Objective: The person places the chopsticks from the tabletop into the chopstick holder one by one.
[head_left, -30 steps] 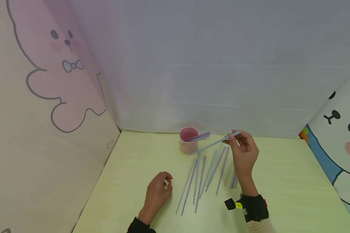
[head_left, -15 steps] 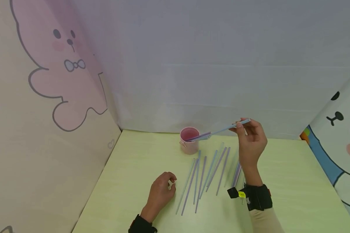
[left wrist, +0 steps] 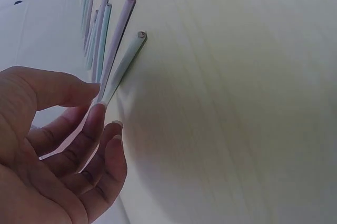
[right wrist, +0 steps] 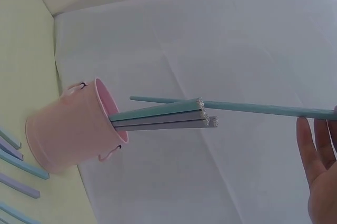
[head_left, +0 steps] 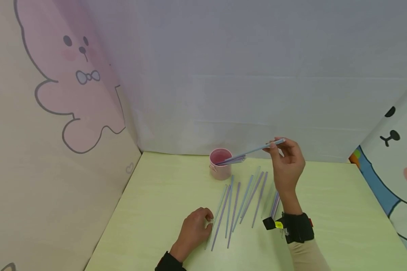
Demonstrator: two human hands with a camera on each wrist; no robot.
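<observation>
Between the thumb and fingers of my right hand (head_left: 288,165), raised at the back of the table, is a light blue chopstick (right wrist: 253,108). It slants down leftward, its thin end overlapping the pink bucket (head_left: 220,172) in the head view. Several blue and purple chopsticks (right wrist: 163,118) lean in the bucket, glittery ends out past the rim. My left hand (head_left: 194,231) is low over the table, fingers loosely bent, fingertips right at the leftmost pale chopstick (left wrist: 129,58). More pastel chopsticks (head_left: 235,209) lie side by side between the hands.
Another few chopsticks (head_left: 274,205) lie partly hidden behind the right wrist. A pale yellow-green table (head_left: 149,188) meets a white sheet (head_left: 257,94) at the back. Cartoon-printed panels (head_left: 88,113) stand on both sides. Each wrist wears a black band (head_left: 296,227).
My right hand rose to the right with the chopstick, then shifted slightly left, bringing its thin end over the bucket. My left hand moved right to the leftmost chopstick.
</observation>
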